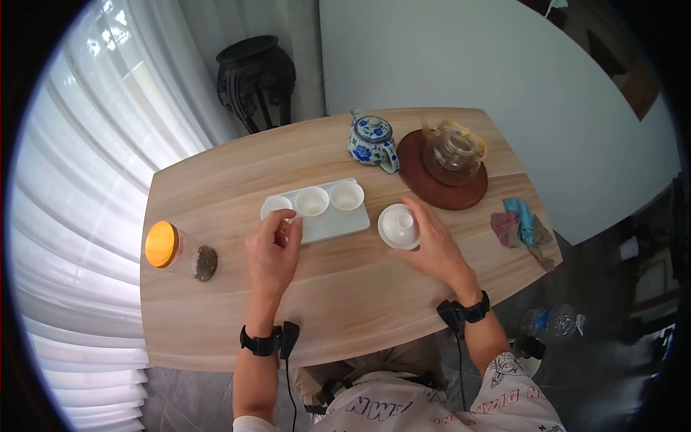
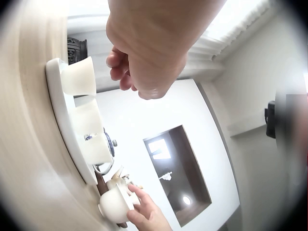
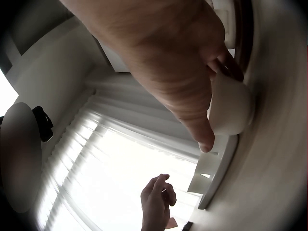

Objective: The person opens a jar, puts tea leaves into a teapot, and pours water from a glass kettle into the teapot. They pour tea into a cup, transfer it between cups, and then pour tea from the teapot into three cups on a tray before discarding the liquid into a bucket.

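Observation:
My right hand (image 1: pixel 434 245) grips a white gaiwan (image 1: pixel 398 225) by its side, thumb and fingers spread around the rim; its knobbed lid is on. The left wrist view shows the gaiwan (image 2: pixel 115 204) low over the wood with those fingers (image 2: pixel 139 195) at its rim. My left hand (image 1: pixel 273 248) hovers at the near left of a white tray (image 1: pixel 335 227), fingers loosely curled with nothing in them. On the tray stand three white cups in a row: left cup (image 1: pixel 276 206), middle cup (image 1: pixel 312 201) and right cup (image 1: pixel 347 195). The left fingertips overlap the left cup in the head view.
Behind the tray stands a blue-and-white teapot (image 1: pixel 372 140). A glass teapot (image 1: pixel 455 151) sits on a round brown board (image 1: pixel 443 194). Crumpled cloths (image 1: pixel 524 225) lie at the right edge. A yellow-lidded jar (image 1: pixel 163 245) and a dark stone-like lump (image 1: pixel 205 263) are at left.

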Tool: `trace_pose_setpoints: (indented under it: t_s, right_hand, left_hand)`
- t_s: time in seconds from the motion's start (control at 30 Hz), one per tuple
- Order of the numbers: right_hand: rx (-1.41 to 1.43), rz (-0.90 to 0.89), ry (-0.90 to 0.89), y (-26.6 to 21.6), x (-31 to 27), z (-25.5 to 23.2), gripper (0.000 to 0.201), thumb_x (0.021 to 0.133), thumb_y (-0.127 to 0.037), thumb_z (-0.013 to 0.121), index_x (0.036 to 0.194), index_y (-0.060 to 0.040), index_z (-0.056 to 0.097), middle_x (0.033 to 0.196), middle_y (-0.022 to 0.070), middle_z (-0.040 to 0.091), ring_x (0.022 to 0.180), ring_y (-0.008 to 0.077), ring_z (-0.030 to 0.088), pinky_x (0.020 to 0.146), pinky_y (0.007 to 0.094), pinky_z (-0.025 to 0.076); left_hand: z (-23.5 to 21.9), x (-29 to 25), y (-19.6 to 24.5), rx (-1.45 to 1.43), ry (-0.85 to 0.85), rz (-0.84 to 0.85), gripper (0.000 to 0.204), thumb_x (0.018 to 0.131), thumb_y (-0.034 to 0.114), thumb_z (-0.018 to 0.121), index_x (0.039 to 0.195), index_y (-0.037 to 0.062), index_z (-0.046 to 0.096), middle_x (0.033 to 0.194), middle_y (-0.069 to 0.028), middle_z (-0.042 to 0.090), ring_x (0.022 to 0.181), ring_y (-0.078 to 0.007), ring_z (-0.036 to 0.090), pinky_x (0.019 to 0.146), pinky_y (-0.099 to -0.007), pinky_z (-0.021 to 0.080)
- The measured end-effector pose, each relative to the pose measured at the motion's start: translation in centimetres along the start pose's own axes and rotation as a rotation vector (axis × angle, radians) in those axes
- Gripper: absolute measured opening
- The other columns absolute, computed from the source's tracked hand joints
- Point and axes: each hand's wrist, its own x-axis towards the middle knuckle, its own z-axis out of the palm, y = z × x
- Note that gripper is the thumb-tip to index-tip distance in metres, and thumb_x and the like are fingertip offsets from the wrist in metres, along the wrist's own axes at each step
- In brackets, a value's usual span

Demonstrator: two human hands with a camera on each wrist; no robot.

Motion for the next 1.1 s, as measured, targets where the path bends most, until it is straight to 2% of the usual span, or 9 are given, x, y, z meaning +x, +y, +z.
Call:
trace_pose_setpoints:
  t_s: [0.03, 0.1, 0.2, 0.3, 0.33, 0.43, 0.53, 0.73, 1.1]
  right_hand:
    - [0.001, 0.007, -0.003, 0.1, -0.2, 0.0, 0.099, 0.075, -0.024, 0.093, 0.155, -0.0031, 0.039, 0.153, 0.0225, 0.05, 0.143, 0.0411, 0.049, 0.115, 0.0463, 0.045]
    - [0.048, 0.033, -0.016, 0.3, -0.4, -0.1, 0.102, 0.075, -0.024, 0.093, 0.157, -0.0025, 0.036, 0.153, 0.0229, 0.049, 0.143, 0.0414, 0.049, 0.115, 0.0464, 0.045]
    - [0.086, 0.051, -0.029, 0.6, -0.4, -0.1, 0.105, 0.076, -0.025, 0.094, 0.158, -0.001, 0.034, 0.153, 0.0233, 0.049, 0.142, 0.0414, 0.051, 0.113, 0.046, 0.046]
    - [0.12, 0.058, -0.037, 1.0, -0.4, 0.2, 0.106, 0.076, -0.026, 0.095, 0.158, 0.0004, 0.034, 0.152, 0.0236, 0.05, 0.14, 0.0405, 0.052, 0.111, 0.0452, 0.048]
    - [0.133, 0.06, -0.038, 1.2, -0.4, 0.3, 0.106, 0.076, -0.027, 0.095, 0.158, 0.0007, 0.034, 0.152, 0.0238, 0.05, 0.139, 0.0401, 0.053, 0.11, 0.0448, 0.049]
    - [0.168, 0.069, -0.021, 1.7, -0.6, 0.5, 0.104, 0.077, -0.027, 0.095, 0.157, 0.0014, 0.035, 0.151, 0.0237, 0.05, 0.138, 0.0393, 0.054, 0.108, 0.0444, 0.05]
    - [0.213, 0.068, -0.017, 1.8, -0.6, 0.6, 0.103, 0.076, -0.026, 0.095, 0.156, 0.0016, 0.036, 0.151, 0.0235, 0.05, 0.137, 0.039, 0.055, 0.106, 0.0444, 0.052]
    - [0.248, 0.139, -0.042, 1.5, -0.4, 0.5, 0.101, 0.076, -0.024, 0.095, 0.156, -0.0023, 0.039, 0.149, 0.022, 0.051, 0.134, 0.0393, 0.057, 0.101, 0.0441, 0.055]
    - [0.238, 0.099, -0.007, 2.3, -0.5, 1.0, 0.102, 0.075, -0.024, 0.095, 0.156, -0.0021, 0.039, 0.15, 0.0223, 0.051, 0.135, 0.0399, 0.057, 0.106, 0.0454, 0.051]
  left_hand:
    - [0.5, 0.0, 1.3, 0.001, -0.085, 0.019, 0.014, 0.091, 0.008, 0.078, 0.103, 0.0034, 0.072, 0.071, -0.0072, 0.064, 0.054, -0.0168, 0.056, 0.052, -0.0294, 0.045]
    - [1.8, -0.2, 3.3, -0.04, -0.227, 0.116, 0.015, 0.091, 0.005, 0.077, 0.104, 0.0015, 0.073, 0.075, -0.0078, 0.064, 0.06, -0.0158, 0.059, 0.055, -0.03, 0.047]
    - [4.7, -0.7, 5.1, -0.057, -0.37, 0.213, 0.021, 0.09, 0.011, 0.079, 0.108, 0.0027, 0.073, 0.084, -0.0103, 0.066, 0.066, -0.026, 0.066, 0.06, -0.0379, 0.052]
    - [7.6, -0.8, 5.5, -0.058, -0.377, 0.323, 0.029, 0.09, 0.018, 0.081, 0.114, 0.0042, 0.072, 0.093, -0.0129, 0.066, 0.075, -0.0362, 0.068, 0.066, -0.0451, 0.055]
    - [8.3, -0.8, 5.6, -0.047, -0.424, 0.292, 0.035, 0.089, 0.022, 0.081, 0.118, 0.0047, 0.071, 0.099, -0.0145, 0.065, 0.083, -0.0411, 0.068, 0.071, -0.0483, 0.055]
    - [9.8, -0.3, 6.3, -0.063, -0.395, 0.287, 0.037, 0.087, 0.02, 0.082, 0.119, 0.0047, 0.071, 0.1, -0.0158, 0.064, 0.086, -0.0403, 0.068, 0.072, -0.0477, 0.055]
    - [10.7, 0.0, 6.6, -0.043, -0.441, 0.299, 0.036, 0.085, 0.017, 0.081, 0.118, 0.0044, 0.071, 0.101, -0.0165, 0.064, 0.088, -0.0411, 0.068, 0.074, -0.0485, 0.055]
    - [11.9, -0.1, 6.6, -0.069, -0.467, 0.252, 0.028, 0.087, 0.011, 0.077, 0.113, 0.0016, 0.071, 0.102, -0.0182, 0.064, 0.09, -0.0435, 0.067, 0.076, -0.0496, 0.055]
    - [12.3, -0.1, 6.5, -0.15, -0.487, 0.227, 0.028, 0.09, 0.009, 0.075, 0.115, -0.001, 0.068, 0.104, -0.0212, 0.065, 0.093, -0.0464, 0.066, 0.079, -0.051, 0.054]
